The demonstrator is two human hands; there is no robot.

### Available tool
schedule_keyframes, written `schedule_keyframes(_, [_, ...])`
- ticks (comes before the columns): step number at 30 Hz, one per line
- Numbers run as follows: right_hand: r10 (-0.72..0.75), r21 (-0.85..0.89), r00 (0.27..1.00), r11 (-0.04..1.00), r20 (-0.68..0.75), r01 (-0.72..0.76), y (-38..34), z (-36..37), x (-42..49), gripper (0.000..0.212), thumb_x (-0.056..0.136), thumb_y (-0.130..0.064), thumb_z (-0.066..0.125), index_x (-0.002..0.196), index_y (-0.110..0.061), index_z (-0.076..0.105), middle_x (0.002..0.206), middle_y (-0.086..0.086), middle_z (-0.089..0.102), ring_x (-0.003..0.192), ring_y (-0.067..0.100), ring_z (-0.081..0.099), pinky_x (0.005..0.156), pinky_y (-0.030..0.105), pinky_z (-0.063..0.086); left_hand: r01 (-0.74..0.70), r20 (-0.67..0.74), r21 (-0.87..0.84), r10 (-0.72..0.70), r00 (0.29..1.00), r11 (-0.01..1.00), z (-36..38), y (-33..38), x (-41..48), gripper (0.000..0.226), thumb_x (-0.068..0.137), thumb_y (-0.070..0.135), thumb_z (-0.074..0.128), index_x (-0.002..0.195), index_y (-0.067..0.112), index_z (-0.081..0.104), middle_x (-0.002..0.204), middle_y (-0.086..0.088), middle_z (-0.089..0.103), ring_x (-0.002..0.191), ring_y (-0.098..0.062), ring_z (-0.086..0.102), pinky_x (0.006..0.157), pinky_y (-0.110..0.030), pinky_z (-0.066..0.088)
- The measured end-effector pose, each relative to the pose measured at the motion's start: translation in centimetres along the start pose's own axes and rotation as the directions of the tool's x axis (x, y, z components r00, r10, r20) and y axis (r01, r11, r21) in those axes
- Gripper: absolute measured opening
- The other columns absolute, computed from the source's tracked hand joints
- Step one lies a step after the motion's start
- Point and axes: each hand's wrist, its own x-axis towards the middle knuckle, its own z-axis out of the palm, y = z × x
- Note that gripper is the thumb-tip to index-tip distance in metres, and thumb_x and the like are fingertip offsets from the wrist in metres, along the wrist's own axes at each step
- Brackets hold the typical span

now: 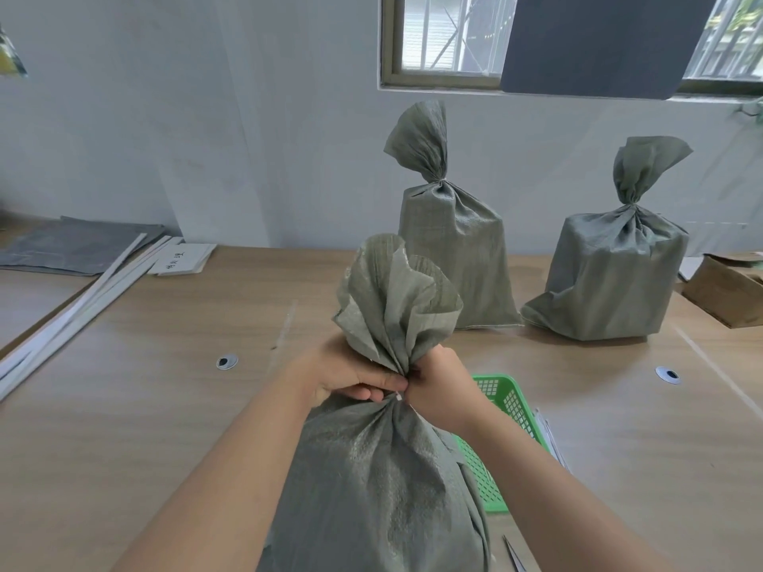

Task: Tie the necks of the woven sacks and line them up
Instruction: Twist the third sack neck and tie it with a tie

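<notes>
A grey-green woven sack [380, 480] stands upright on the table right in front of me, its neck gathered and its mouth flaring above. My left hand [347, 375] and my right hand [441, 386] both pinch the neck from either side, and a small white tie [399, 397] shows between my fingertips. Two more woven sacks stand side by side near the wall with their necks cinched: one at the centre [454, 258] and one to its right [615, 278].
A green mesh basket [508, 402] sits just right of the near sack, partly hidden by my right arm. Long white strips [78, 307] and flat grey sacks [74, 245] lie at the left. A cardboard box [726, 295] is at the far right. Scissor tips [514, 555] lie near the bottom edge.
</notes>
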Motion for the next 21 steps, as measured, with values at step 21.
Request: schedule_keyframes(21, [-0.016,0.295,0.996,0.955,-0.092,0.042,0.2,0.8,-2.8,0.019,0.084,-0.005,0.057,0.070,-0.014,0.067,0.054,-0.005,0.052,0.047,0.004,0.038,0.050,0.017,0.031,-0.157,-0.470,-0.141,0.074,0.879,0.977,2.2,-3.1,1.2,0.013,0.081,0.015,0.071,0.072,0.019,0.063,0.050,0.018,0.060,0.047,0.006,0.054,0.045,-0.014,0.043])
